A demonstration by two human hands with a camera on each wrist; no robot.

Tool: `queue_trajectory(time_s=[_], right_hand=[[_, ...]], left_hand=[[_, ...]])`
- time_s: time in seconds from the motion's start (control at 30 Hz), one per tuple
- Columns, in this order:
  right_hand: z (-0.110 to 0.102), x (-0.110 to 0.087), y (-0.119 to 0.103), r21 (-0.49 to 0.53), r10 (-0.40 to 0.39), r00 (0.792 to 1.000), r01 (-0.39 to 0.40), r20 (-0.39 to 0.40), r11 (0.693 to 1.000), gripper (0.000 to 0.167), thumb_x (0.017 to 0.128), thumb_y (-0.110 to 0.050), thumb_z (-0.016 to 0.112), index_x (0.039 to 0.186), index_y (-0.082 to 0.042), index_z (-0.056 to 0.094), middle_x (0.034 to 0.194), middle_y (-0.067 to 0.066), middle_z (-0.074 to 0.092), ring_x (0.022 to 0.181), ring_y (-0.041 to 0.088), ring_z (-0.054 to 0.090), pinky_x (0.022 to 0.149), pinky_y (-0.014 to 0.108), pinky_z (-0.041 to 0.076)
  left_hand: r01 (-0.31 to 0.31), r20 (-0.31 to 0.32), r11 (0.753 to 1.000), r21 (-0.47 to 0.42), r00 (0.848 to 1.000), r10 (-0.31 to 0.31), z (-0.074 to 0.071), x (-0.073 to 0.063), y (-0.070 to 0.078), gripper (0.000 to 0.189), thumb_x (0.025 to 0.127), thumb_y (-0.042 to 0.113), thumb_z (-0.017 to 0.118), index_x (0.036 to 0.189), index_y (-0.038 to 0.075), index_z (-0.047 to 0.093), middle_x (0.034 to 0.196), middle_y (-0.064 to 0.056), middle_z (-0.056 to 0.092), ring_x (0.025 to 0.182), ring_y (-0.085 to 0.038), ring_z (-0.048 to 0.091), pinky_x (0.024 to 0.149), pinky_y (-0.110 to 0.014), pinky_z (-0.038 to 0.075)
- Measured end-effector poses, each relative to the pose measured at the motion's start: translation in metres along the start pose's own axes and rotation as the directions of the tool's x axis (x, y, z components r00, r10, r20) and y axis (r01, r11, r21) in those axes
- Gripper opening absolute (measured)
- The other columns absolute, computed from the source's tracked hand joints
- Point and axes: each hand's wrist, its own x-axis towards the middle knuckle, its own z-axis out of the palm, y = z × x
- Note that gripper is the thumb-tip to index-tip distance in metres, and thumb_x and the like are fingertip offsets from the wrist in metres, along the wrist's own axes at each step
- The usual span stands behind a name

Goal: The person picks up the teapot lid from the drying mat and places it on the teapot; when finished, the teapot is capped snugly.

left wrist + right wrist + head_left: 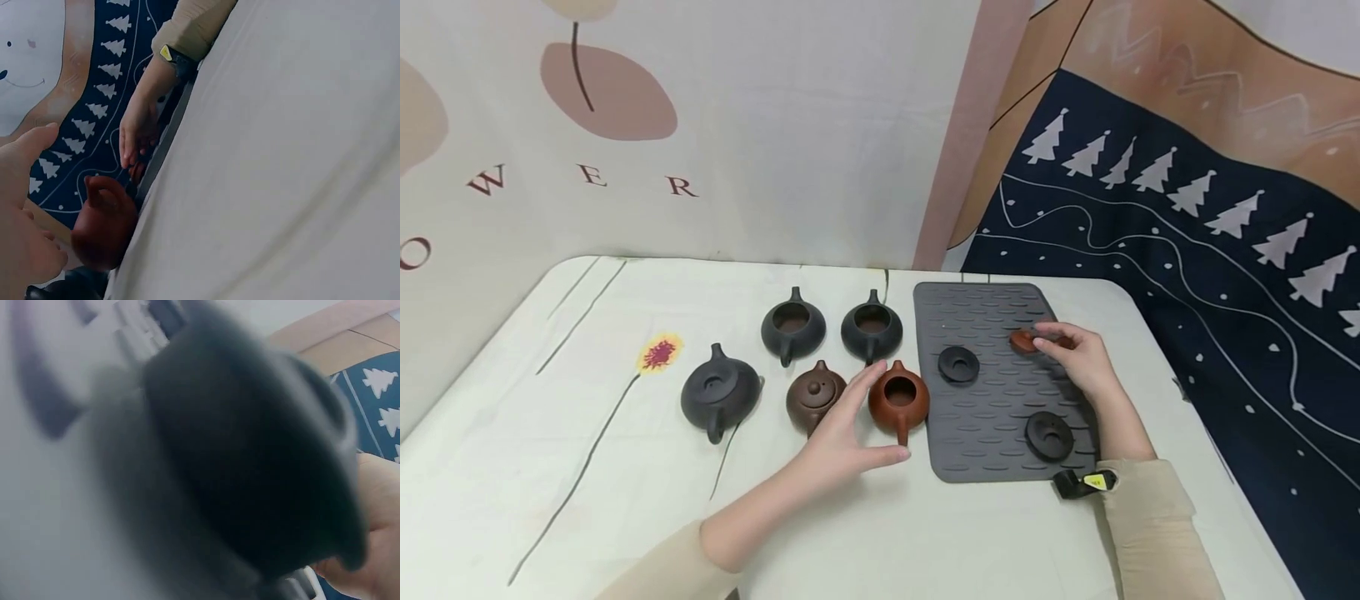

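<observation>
"Left hand (842, 433)?"
"Spread, thumb apart, beside the round, smooth red pot (898, 414)."
"Right hand (1084, 360)?"
"Stretched forward, pinching the red lid (1021, 341) over the ridged grey mat (988, 446); whether they touch, I can't tell."

One lid (1022, 341) and teapot (887, 412) are red-brown, the dash-patterned mat (985, 437) grey.

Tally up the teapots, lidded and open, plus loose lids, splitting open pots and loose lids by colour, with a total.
Lidded teapots: 2
Open black teapots: 2
Open reddish teapot: 1
Loose black lids: 2
Loose reddish lid, pinched in the right hand: 1
Total: 8
</observation>
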Motion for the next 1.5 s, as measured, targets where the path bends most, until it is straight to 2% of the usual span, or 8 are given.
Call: queue_trajectory(time_s=[0.23,0.4,0.57,0.77,0.93,1.2,1.5], right_hand=[[0.007,0.002,0.006,-0.032,-0.007,1.000,0.007,-0.007,0.999,0.041,0.093,-0.031,0.064,0.123,-0.002,0.063,0.121,0.015,0.060,0.092,0.018,0.052,0.072,0.026,0.043],[0.010,0.002,0.007,-0.029,-0.027,0.999,0.026,-0.018,0.999,0.040,0.093,-0.030,0.065,0.121,-0.001,0.064,0.120,0.016,0.062,0.094,0.017,0.054,0.072,0.022,0.043],[0.014,0.003,0.006,-0.037,-0.023,0.999,0.021,-0.050,0.999,0.039,0.093,-0.030,0.065,0.118,-0.001,0.065,0.118,0.016,0.063,0.094,0.018,0.054,0.071,0.023,0.043],[0.017,0.003,0.005,-0.044,0.016,0.996,-0.020,-0.091,0.999,0.037,0.093,-0.030,0.064,0.117,-0.002,0.066,0.111,0.016,0.063,0.091,0.020,0.052,0.073,0.030,0.042],[0.018,0.003,0.005,-0.040,0.014,0.995,-0.018,-0.104,0.999,0.033,0.093,-0.026,0.065,0.114,-0.001,0.067,0.108,0.016,0.063,0.089,0.020,0.051,0.073,0.031,0.041],[0.018,0.004,0.004,-0.094,-0.028,0.992,0.016,-0.126,0.995,0.028,0.093,-0.021,0.064,0.111,0.000,0.068,0.105,0.015,0.063,0.085,0.021,0.049,0.071,0.032,0.040],[0.014,0.000,-0.003,-0.115,-0.105,0.985,0.089,-0.140,0.989,0.024,0.092,-0.018,0.066,0.107,0.000,0.069,0.098,0.013,0.062,0.079,0.020,0.048,0.061,0.025,0.039]], left_hand=[[0.013,-0.014,1.000,-0.004,1.000,-0.013,0.009,0.007,-0.014,0.099,0.074,0.017,0.084,0.152,0.010,0.024,0.157,-0.004,0.019,0.142,-0.015,0.015,0.112,-0.046,0.019],[0.034,-0.003,0.999,-0.015,0.999,-0.034,0.014,0.008,-0.024,0.101,0.074,0.017,0.084,0.153,0.008,0.021,0.158,-0.005,0.013,0.143,-0.019,0.011,0.112,-0.047,0.017],[0.017,0.003,1.000,-0.011,1.000,-0.017,0.015,0.010,-0.029,0.101,0.076,0.018,0.083,0.153,0.008,0.018,0.159,-0.005,0.010,0.144,-0.020,0.010,0.112,-0.047,0.017],[0.002,0.005,1.000,-0.003,1.000,-0.002,0.016,0.010,-0.029,0.100,0.077,0.018,0.082,0.153,0.007,0.017,0.159,-0.006,0.009,0.144,-0.020,0.010,0.112,-0.046,0.017],[0.001,0.005,1.000,0.005,1.000,-0.001,0.017,0.010,-0.029,0.100,0.078,0.018,0.082,0.153,0.005,0.017,0.159,-0.007,0.009,0.144,-0.020,0.010,0.112,-0.045,0.019],[-0.001,0.003,1.000,0.007,1.000,0.001,0.017,0.011,-0.029,0.100,0.077,0.017,0.082,0.153,0.005,0.017,0.159,-0.007,0.009,0.143,-0.021,0.011,0.111,-0.045,0.020],[0.003,0.002,1.000,0.012,1.000,-0.003,0.017,0.009,-0.029,0.100,0.077,0.019,0.082,0.153,0.006,0.018,0.159,-0.007,0.010,0.143,-0.021,0.012,0.111,-0.046,0.021]])
